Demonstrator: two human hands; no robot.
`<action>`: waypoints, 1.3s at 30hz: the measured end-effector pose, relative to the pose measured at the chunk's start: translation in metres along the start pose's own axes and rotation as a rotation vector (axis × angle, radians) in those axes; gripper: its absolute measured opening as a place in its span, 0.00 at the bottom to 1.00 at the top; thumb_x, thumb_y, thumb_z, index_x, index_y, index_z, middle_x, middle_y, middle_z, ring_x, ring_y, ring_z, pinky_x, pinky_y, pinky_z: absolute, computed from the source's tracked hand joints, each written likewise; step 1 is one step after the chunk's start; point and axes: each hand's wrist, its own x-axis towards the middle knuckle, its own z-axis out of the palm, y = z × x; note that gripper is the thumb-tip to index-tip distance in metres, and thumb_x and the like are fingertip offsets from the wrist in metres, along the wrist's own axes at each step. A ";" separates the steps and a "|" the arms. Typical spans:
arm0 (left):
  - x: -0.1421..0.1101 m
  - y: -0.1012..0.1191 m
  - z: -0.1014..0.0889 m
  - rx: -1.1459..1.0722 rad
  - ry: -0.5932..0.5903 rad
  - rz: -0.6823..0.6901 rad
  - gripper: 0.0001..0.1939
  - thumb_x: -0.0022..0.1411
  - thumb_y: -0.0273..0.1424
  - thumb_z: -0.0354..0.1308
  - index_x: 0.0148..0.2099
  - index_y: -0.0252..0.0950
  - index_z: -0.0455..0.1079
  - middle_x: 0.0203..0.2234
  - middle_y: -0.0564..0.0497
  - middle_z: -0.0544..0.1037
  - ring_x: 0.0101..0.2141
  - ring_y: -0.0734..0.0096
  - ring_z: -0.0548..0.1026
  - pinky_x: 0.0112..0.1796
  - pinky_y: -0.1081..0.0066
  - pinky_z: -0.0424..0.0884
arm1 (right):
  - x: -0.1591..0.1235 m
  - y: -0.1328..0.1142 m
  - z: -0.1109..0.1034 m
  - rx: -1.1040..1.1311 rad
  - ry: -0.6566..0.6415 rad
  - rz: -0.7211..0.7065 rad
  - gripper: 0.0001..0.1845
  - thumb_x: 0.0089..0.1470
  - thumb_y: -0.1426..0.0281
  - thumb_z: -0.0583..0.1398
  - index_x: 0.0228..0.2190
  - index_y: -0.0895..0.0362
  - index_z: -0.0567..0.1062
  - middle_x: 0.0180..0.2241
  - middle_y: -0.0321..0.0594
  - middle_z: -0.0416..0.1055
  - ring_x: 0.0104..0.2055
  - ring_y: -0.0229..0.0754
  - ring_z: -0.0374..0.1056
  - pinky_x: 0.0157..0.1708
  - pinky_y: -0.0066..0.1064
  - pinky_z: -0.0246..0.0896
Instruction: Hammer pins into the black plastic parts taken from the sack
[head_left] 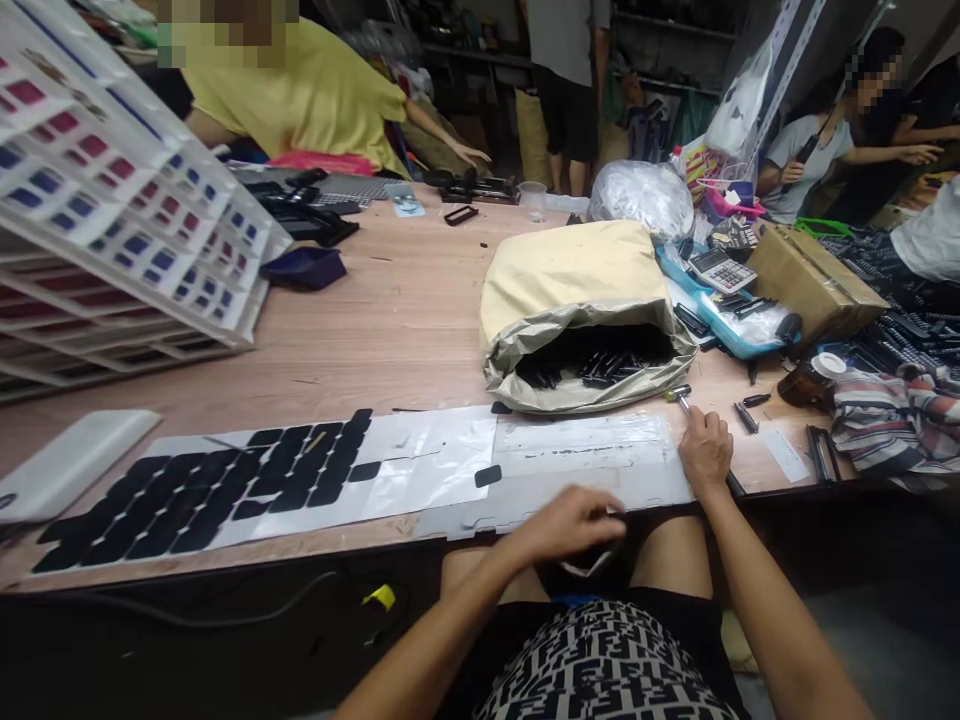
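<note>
Black pads (324,490) cover the left part of a white sheet (442,465). Left hand (576,525): half-curled, blurred, at the table (390,320) edge; grip cannot be determined. Open sack (574,265): beyond, containing black parts (604,368). Right hand (706,450): closed around a hammer-like tool (677,394).

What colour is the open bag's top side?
The bag's top is pale yellow, clearest in the head view.

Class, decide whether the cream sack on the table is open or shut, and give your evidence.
The sack is open: its near end gapes, showing black pieces inside.
</note>
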 end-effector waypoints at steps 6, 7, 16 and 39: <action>0.106 -0.009 -0.092 0.455 0.669 0.034 0.15 0.61 0.31 0.56 0.48 0.38 0.77 0.43 0.45 0.77 0.43 0.59 0.73 0.47 0.63 0.69 | -0.004 -0.004 -0.005 0.021 -0.031 0.016 0.20 0.64 0.71 0.49 0.55 0.55 0.70 0.40 0.47 0.66 0.42 0.48 0.57 0.39 0.37 0.49; 0.120 -0.015 -0.099 0.547 0.662 0.018 0.15 0.59 0.29 0.56 0.48 0.38 0.77 0.43 0.45 0.77 0.44 0.58 0.71 0.47 0.62 0.69 | -0.005 -0.004 -0.005 0.025 -0.032 0.019 0.20 0.64 0.72 0.49 0.54 0.55 0.70 0.40 0.47 0.66 0.42 0.48 0.57 0.39 0.37 0.49; 0.139 -0.037 -0.105 0.801 0.527 0.015 0.13 0.59 0.29 0.53 0.42 0.42 0.77 0.38 0.45 0.78 0.43 0.54 0.70 0.44 0.59 0.66 | -0.010 -0.005 -0.004 0.031 -0.017 0.040 0.19 0.62 0.74 0.51 0.53 0.55 0.69 0.40 0.45 0.66 0.42 0.48 0.57 0.39 0.37 0.50; 0.043 -0.069 -0.033 0.380 0.579 0.171 0.14 0.64 0.42 0.56 0.44 0.42 0.76 0.35 0.49 0.78 0.38 0.59 0.72 0.42 0.61 0.68 | -0.005 -0.001 -0.013 0.144 -0.060 0.119 0.20 0.63 0.75 0.51 0.53 0.53 0.73 0.40 0.45 0.70 0.42 0.45 0.63 0.41 0.34 0.56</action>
